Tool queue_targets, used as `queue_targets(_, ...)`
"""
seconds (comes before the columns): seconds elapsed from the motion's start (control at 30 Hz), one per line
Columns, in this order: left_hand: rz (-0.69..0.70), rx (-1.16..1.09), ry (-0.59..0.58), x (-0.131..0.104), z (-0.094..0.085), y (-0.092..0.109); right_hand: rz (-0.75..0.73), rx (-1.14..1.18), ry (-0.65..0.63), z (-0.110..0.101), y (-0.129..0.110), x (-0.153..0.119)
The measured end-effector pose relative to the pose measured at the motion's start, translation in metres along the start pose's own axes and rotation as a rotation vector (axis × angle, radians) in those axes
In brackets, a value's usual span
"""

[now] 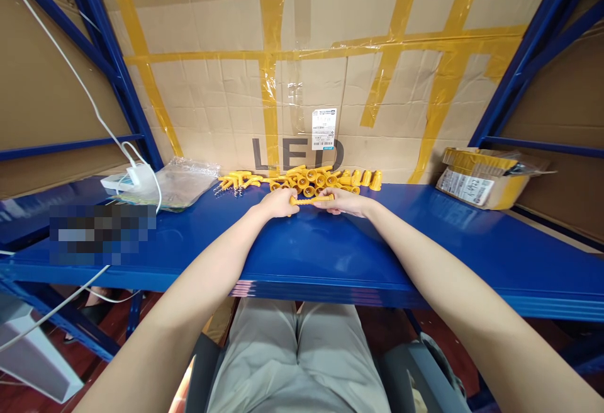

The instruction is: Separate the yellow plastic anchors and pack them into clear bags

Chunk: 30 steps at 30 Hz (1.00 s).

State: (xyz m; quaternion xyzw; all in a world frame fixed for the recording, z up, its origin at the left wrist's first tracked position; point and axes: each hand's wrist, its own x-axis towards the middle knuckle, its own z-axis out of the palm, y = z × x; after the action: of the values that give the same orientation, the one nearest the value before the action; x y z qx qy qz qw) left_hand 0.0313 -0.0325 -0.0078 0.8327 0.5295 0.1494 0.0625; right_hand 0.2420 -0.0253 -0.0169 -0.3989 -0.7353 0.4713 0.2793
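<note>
Over the blue tabletop [321,249], a slim yellow plastic piece with a ridged shaft [306,201] spans the gap between my hands. My left hand [280,203] is closed around its left end, and the fingers of my right hand [344,201] pinch its right end. Just behind them lies a heap of yellow bell-shaped plastic cups [311,177]. Left of that heap, several yellow handles with metal corkscrew spirals [236,181] lie in a loose pile. Upright yellow cups [375,180] stand at the right end. My fingers hide both ends of the held piece.
A taped cardboard sheet [226,98] closes off the back. To the left are clear plastic bags [186,181], a white plug with cable [139,177] and a blurred-out dark item [101,230]. An open cardboard box [481,180] sits at right, between blue rack posts.
</note>
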Motion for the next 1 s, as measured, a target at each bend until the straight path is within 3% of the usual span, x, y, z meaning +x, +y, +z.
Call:
queue_targets(0.17, 0.007, 0.02, 0.011, 0.0, 0.0, -0.001, -0.022, -0.041, 0.067, -0.001, 0.001, -0.001)
queue_targets(0.4, 0.023, 0.135, 0.049, -0.004, -0.004, 0.005, -0.009, 0.03, -0.028, -0.001, 0.001, 0.001)
queue_targets(0.57, 0.016, 0.094, 0.037, -0.003, -0.002, 0.005, 0.064, 0.134, -0.074, -0.001, -0.003, 0.0)
queue_targets(0.8, 0.005, 0.039, 0.03, 0.001, -0.001, -0.003, 0.016, 0.002, 0.119, 0.001, -0.004, -0.002)
queue_targets(1.0, 0.036, 0.016, 0.043, 0.002, -0.001, -0.007, -0.02, -0.076, 0.185, 0.003, -0.005, 0.001)
